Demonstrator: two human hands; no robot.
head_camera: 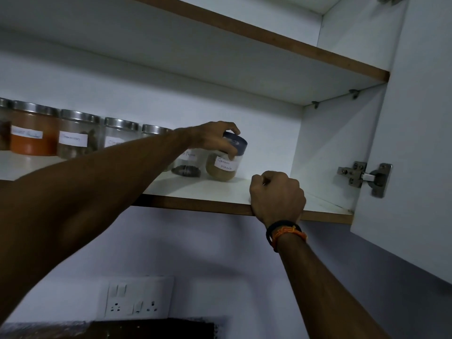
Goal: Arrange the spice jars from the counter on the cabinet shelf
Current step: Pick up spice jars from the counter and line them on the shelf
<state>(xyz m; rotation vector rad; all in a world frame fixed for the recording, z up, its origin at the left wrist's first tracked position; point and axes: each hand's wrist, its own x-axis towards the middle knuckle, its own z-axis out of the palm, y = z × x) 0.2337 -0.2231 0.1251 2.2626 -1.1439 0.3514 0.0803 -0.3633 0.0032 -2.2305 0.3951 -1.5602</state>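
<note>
Left hand [215,139] grips the dark lid of the garam masala jar [226,160], standing on the cabinet shelf [220,189]. At my 4 o'clock, right hand [277,195] curls over the shelf's front edge. Labelled jars [78,134] line up toward 9 o'clock.

The left forearm [102,182] covers the lower part of two jars [156,133] in the row, so their labels cannot be read in full. The leftmost jar [3,126] is cut off by the picture's edge. The left hand [215,139] hides part of the dark lid [236,143]. The labels on the orange jar [34,130] and its neighbour [78,135] are too blurred to read.
</note>
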